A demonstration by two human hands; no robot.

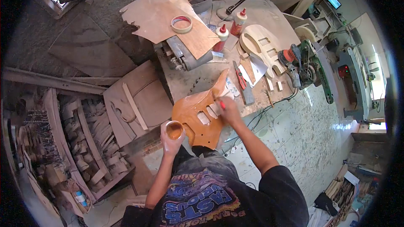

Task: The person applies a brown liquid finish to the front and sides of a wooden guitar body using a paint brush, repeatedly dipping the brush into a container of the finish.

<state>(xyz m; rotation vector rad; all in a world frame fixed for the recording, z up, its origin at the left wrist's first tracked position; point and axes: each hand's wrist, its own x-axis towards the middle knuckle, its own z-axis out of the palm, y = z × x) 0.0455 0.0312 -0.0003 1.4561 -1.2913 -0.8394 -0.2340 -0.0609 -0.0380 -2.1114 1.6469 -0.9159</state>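
Observation:
My left hand point(170, 141) is wrapped round a small round jar point(174, 130) of amber-brown liquid, held upright at the near left edge of an electric guitar body point(185, 108). The body lies on the bench, coated a glossy orange-brown, with rectangular pickup cut-outs in its middle. My right hand point(230, 111) is closed on a slim brush point(221, 104) with a red part showing. Its tip is by the right side of the body, near the cut-outs; blur and the small size hide whether the bristles touch the wood.
On the bench point(269, 12) lie an unfinished pale guitar body point(257, 38), red-capped glue bottles point(238, 23), a tape roll point(182, 30) on a thin wood sheet, and a red-handled tool point(241, 80). A sander point(289, 54) sits at the right edge. Cables point(261, 113) trail below.

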